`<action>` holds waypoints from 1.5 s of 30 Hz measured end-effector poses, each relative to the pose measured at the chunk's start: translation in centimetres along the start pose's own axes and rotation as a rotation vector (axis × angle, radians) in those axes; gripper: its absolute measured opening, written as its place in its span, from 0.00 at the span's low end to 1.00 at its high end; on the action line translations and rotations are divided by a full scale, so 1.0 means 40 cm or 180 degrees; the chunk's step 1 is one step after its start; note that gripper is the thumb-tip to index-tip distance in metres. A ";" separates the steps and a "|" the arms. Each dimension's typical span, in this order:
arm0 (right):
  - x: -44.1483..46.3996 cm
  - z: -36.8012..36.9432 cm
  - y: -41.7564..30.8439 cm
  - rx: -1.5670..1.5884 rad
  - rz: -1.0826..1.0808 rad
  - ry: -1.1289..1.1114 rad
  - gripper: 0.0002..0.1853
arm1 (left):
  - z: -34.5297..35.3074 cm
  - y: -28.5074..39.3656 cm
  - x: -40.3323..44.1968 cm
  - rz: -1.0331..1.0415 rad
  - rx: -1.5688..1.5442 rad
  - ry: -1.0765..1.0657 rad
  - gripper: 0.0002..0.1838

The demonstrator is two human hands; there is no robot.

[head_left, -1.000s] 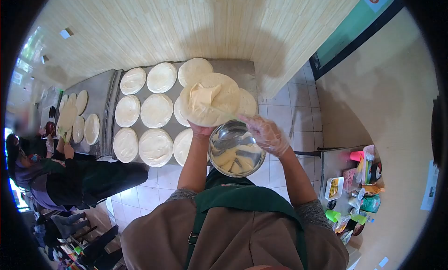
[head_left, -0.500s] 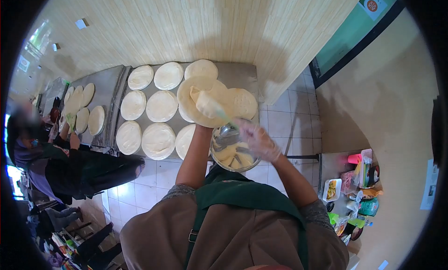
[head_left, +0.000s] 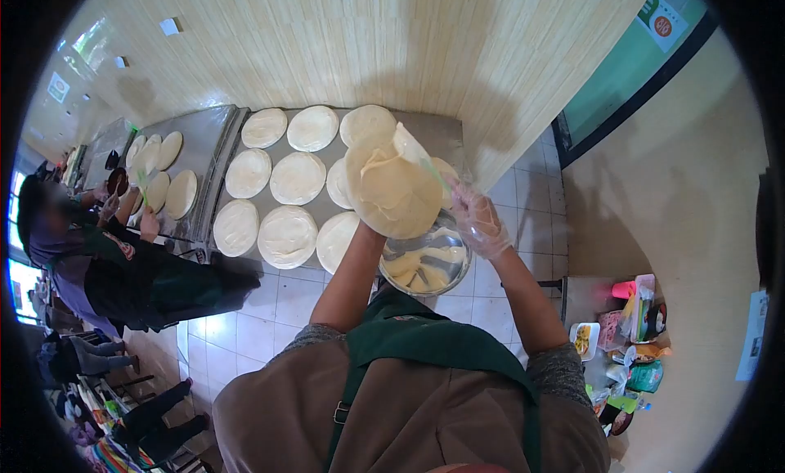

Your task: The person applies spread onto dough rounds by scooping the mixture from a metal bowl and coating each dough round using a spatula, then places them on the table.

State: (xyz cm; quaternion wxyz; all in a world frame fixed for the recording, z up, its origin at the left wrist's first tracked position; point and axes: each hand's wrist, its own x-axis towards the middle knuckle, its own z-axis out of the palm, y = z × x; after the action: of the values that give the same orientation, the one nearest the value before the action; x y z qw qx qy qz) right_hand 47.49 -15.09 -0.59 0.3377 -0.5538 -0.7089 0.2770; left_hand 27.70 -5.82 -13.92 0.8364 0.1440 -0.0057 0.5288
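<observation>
A pale round flatbread (head_left: 396,197) lies raised above the table, with my left hand beneath it; the fingers are hidden and only my left wrist (head_left: 372,234) comes out below. Creamy spread (head_left: 384,169) sits in ridges on its upper face. In a clear plastic glove, my right hand (head_left: 481,221) grips a spatula (head_left: 430,167) with a light green handle. Its cream-coated blade touches the flatbread's upper right edge. Just below the flatbread is a metal bowl (head_left: 468,269), smeared inside with the same cream.
Several coated rounds (head_left: 297,179) lie in rows on a metal table (head_left: 429,130) against the wooden wall. At the left, another person (head_left: 123,252) works over more rounds (head_left: 181,195). A side table (head_left: 576,297) at the right holds food containers and packets.
The spatula blade has moved from the middle of the flatbread to its upper right edge. My right hand has shifted right and up, and the spread now covers more of the surface.
</observation>
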 end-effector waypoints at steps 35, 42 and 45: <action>-0.083 0.014 -0.086 -0.1423 0.0085 0.0223 0.28 | 0.133 -0.027 -0.126 0.0023 0.1017 0.0260 0.32; -0.090 0.003 -0.189 -0.1751 -0.0921 -0.0402 0.35 | 0.128 -0.001 -0.138 -0.0103 0.1076 0.0270 0.32; -0.079 -0.032 -0.161 -0.1343 -0.1318 -0.0268 0.36 | 0.133 0.007 -0.141 -0.0132 0.1103 0.0274 0.32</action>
State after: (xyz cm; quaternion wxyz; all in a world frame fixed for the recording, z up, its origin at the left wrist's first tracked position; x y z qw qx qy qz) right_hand 45.16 -19.65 4.58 0.2347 -0.4435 -0.8621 0.0715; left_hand 25.75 -12.00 -9.68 0.8093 0.2633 0.1242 0.5102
